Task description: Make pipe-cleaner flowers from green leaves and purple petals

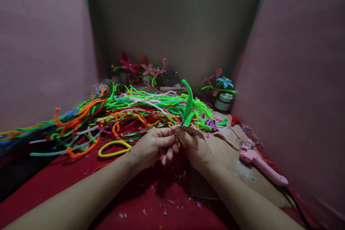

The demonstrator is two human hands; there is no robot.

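A green pipe-cleaner leaf [188, 107] stands upright between my hands, its tip curling to the left. My right hand [196, 148] pinches its lower end between thumb and fingers. Close against it, my left hand [156, 145] has its thumb and fingertips pressed together at the base of the leaf; whatever thin part lies between them is hidden. Behind my hands spreads a big heap of loose pipe cleaners [151, 102], mostly green, with orange, red, white and yellow among them. A yellow pipe-cleaner loop [114, 149] lies beside my left wrist.
A pink glue gun [261, 163] rests on a cardboard sheet [229, 158] at right, its cord trailing forward. Finished pipe-cleaner flowers [148, 70] stand at the back, with a grey-lidded jar [223, 101] at back right. Scraps dot the red cloth [140, 201]. Pink panels flank both sides.
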